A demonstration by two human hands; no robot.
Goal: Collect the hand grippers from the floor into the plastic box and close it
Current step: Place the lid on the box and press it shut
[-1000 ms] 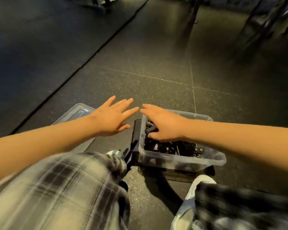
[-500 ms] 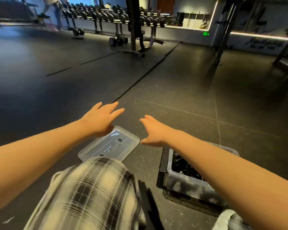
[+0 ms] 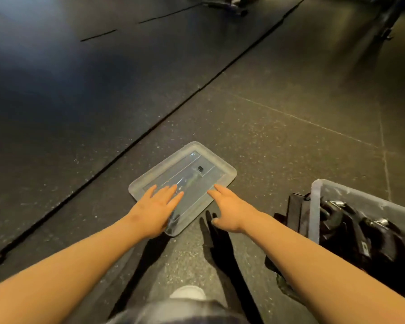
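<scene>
Dark rubber floor (image 3: 290,136), white shoe toe (image 3: 188,292)

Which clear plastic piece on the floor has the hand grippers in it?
The deep clear plastic box on the right, holding black hand grippers; the flat clear lid lies apart.

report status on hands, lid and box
Both open: left hand over near end of lid, right hand at its edge. Lid flat on floor, box uncovered, hand grippers inside. Black object left of box.
</scene>
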